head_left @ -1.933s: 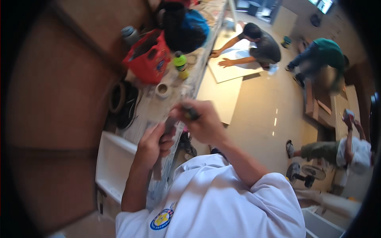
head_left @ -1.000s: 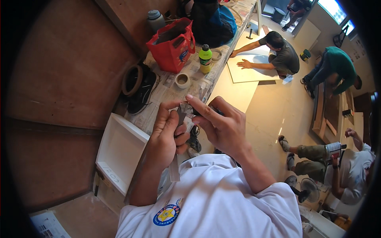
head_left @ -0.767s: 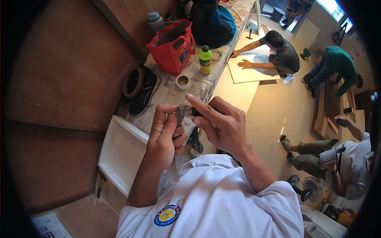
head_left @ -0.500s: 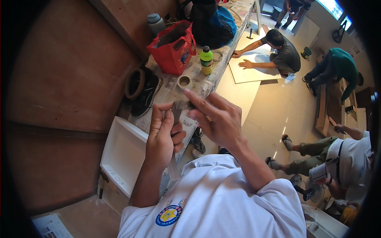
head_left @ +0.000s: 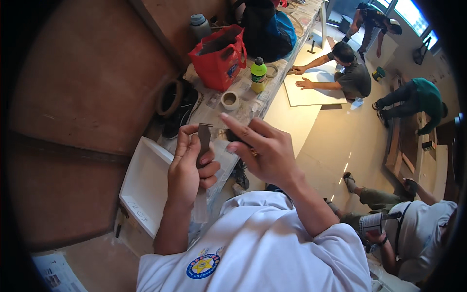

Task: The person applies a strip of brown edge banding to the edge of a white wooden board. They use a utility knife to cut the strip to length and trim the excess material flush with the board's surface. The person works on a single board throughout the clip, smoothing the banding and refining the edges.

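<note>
My left hand (head_left: 187,160) is closed around a flat, dark, narrow tool (head_left: 205,138), its squared end upward. Its pale translucent lower end (head_left: 200,208) shows below my fist; it looks like a putty knife. To the right, my right hand (head_left: 267,151) has its index finger stretched out, with the thumb lower and the other fingers bent. A small dark piece (head_left: 224,135) shows between that thumb and index finger, mostly hidden, its kind unclear. The two hands are slightly apart. Just beyond the right fingertip, a roll of tape (head_left: 230,100) stands on the covered table.
On the paper-covered table (head_left: 248,103) are a red bag (head_left: 219,61), a green-yellow bottle (head_left: 259,75), a grey bottle (head_left: 200,27) and dark shoes (head_left: 179,114). A white drawer-like box (head_left: 146,180) lies left. Several people work at right, one crouching over a pale board (head_left: 311,95).
The dark tool's end has moved left and away from my right fingers, with my left hand. My right hand has shifted slightly left and down.
</note>
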Demonstrator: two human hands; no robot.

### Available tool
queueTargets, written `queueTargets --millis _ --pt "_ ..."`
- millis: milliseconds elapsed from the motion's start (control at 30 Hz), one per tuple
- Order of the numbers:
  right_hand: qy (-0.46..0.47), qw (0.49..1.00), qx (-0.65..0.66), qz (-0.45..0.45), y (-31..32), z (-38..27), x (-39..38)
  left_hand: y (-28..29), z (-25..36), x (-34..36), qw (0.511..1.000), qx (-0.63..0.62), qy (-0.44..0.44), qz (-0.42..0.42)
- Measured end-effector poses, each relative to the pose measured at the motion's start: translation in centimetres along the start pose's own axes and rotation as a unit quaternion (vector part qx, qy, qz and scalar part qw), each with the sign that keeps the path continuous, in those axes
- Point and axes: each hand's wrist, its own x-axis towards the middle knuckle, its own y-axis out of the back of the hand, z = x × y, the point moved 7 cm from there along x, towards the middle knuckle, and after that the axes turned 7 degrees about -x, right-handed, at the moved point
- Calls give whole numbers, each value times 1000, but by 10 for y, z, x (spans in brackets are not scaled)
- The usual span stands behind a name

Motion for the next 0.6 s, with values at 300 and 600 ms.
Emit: queueTargets --millis 300,600 --pt "-79 995 22 54 14 29 2 -2 -8 -13 999 -26 1 -28" --pt "17 987 159 27 3 -4 5 14 -29 8 996 33 39 -69"
